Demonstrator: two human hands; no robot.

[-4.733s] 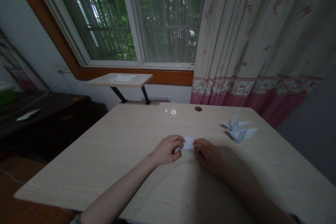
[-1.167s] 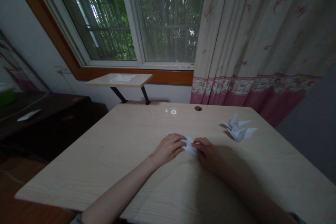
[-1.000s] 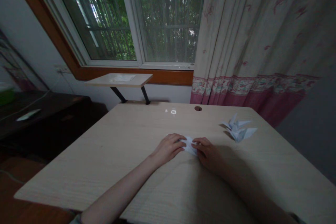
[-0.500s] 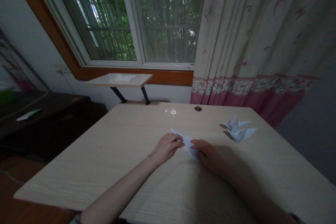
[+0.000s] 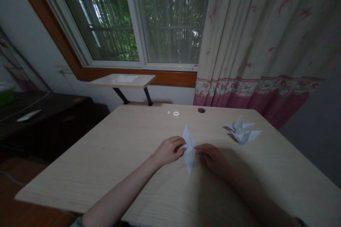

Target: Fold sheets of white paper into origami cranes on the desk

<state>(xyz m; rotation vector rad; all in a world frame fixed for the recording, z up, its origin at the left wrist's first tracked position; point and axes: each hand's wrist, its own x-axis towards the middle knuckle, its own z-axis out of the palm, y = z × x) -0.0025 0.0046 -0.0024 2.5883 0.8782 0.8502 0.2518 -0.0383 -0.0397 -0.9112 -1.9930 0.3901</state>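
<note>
1 head cam, wearer's POV, looks fwd + down across desk (image 5: 119,142) to window (image 5: 173,21) at top of frame. Wide FOV. L hand (image 5: 169,149) + R hand (image 5: 213,156) near, below ctr.

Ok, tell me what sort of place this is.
Likely a room in a home: a floral curtain hangs by the window, and a desk with a small raised shelf stands before it.
</note>
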